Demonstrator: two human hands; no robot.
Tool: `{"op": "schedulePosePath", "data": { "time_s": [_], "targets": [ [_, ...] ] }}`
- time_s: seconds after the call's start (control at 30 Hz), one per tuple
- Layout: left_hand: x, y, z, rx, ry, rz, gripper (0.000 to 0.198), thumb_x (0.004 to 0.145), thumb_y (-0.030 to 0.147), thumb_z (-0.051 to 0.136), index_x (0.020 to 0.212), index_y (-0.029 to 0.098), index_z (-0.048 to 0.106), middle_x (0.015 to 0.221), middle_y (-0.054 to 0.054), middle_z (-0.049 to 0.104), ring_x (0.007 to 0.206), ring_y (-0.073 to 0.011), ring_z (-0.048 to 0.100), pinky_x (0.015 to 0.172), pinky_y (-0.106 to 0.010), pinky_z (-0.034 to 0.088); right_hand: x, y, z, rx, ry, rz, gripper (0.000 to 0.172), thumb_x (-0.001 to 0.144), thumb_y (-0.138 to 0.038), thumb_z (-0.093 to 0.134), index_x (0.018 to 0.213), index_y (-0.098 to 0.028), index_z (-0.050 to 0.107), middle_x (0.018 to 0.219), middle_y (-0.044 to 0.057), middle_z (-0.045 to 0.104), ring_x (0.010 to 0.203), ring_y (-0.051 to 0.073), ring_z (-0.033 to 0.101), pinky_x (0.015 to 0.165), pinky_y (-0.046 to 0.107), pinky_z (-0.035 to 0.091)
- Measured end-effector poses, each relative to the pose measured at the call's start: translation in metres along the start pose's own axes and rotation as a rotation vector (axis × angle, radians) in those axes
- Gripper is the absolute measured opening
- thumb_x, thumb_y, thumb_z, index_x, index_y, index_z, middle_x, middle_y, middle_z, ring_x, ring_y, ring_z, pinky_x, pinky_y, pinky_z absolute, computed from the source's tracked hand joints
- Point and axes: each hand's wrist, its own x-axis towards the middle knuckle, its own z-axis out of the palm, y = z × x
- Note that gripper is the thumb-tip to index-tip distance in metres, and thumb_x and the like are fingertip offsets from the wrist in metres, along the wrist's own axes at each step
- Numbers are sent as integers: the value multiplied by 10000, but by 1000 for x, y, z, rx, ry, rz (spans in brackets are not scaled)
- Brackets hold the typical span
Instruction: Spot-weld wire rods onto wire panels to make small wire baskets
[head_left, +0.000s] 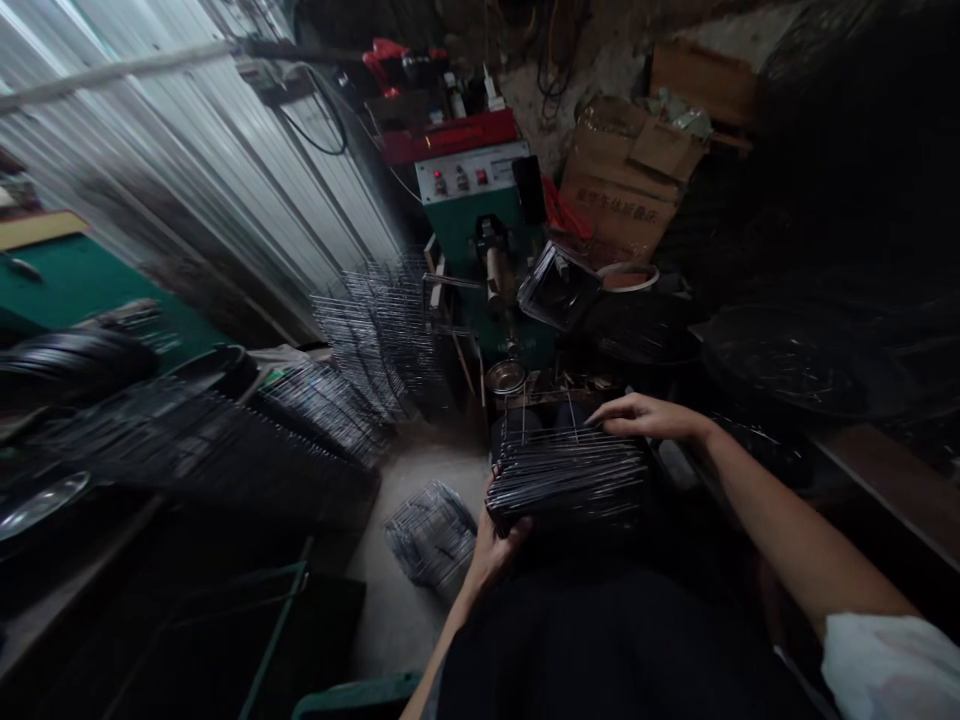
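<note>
A stack of thin metal wire frames [570, 470] rests in front of my body, its wires lying close together. My left hand [501, 540] is closed around the stack's lower left corner, with the thumb on the near side. At the far right corner, my right hand [641, 415] lies with its fingers stretched out, touching the ends of the wires. Two thin wires stick up from the far side of the stack. Just beyond it is a small round metal dish [506, 376] at the foot of a green machine [457, 225].
More wire frames [431, 530] lie on the floor at left, with tall bundles of wire racks [375, 335] behind. A cardboard box [622, 190] leans at the back right. Square metal frames [559, 285] hang beside the machine. A corrugated metal wall [247, 150] stands at left.
</note>
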Motion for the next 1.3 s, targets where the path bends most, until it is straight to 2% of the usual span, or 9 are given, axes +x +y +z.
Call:
{"op": "schedulePosePath", "data": {
  "time_s": [0.1,0.23,0.3,0.43,0.6,0.8,0.97,1.17,1.3],
  "targets": [
    [0,0,-2,-12,-32,26,822,723,588,677,1414,200,458,1349,-114,583,1331,-374,470,1161,-491,334,18,-27,-6,-280,-134,-35,364,856,-481,679,1083,-210,763,1020,39,739,927,217,657,848,293,459],
    [0,9,-4,-39,-91,31,779,750,559,667,1406,194,460,1341,-120,581,1309,-371,484,1148,-477,349,24,-22,-3,-319,-174,-88,322,889,-482,608,890,-199,761,776,3,678,726,165,591,687,258,428],
    [4,16,-1,-74,-115,24,770,747,521,680,1405,188,458,1324,-119,591,1283,-363,506,1139,-486,357,20,-8,-5,-262,-142,-69,375,900,-519,580,848,-182,735,732,-8,630,693,150,544,654,251,410],
    [20,27,4,-159,-114,41,790,673,373,717,1400,189,467,1327,-96,602,1275,-342,513,1134,-491,358,12,15,-12,-168,26,9,464,876,-614,583,799,-168,690,710,-12,583,675,147,506,649,260,399],
    [31,35,1,-191,-91,80,761,627,250,671,1364,169,500,1269,-78,646,1225,-324,546,1114,-470,380,12,19,-13,-121,123,73,480,831,-651,632,827,-175,694,775,12,619,731,181,539,692,289,412],
    [15,27,1,-190,-98,149,805,693,283,664,1445,165,403,1384,-102,573,1306,-311,502,1157,-469,337,0,16,-2,-179,227,66,450,857,-621,615,839,-179,696,816,30,648,796,210,569,751,319,439],
    [4,21,1,-156,-85,223,831,696,345,697,1446,152,396,1430,-149,523,1353,-348,463,1176,-505,307,-3,13,0,-76,240,81,445,870,-618,602,861,-181,688,835,56,687,823,237,627,775,356,476],
    [6,23,2,-159,-88,181,791,700,325,696,1424,172,416,1322,-123,604,1240,-338,553,1106,-497,394,0,20,3,-75,267,88,462,864,-644,592,815,-190,660,802,45,681,835,243,633,781,354,478],
    [13,23,4,-147,-52,152,777,711,308,693,1426,177,418,1354,-108,587,1275,-325,526,1126,-478,372,-2,29,9,-83,323,79,456,868,-643,585,821,-196,658,788,21,645,776,206,578,730,321,468]
  ]
}}
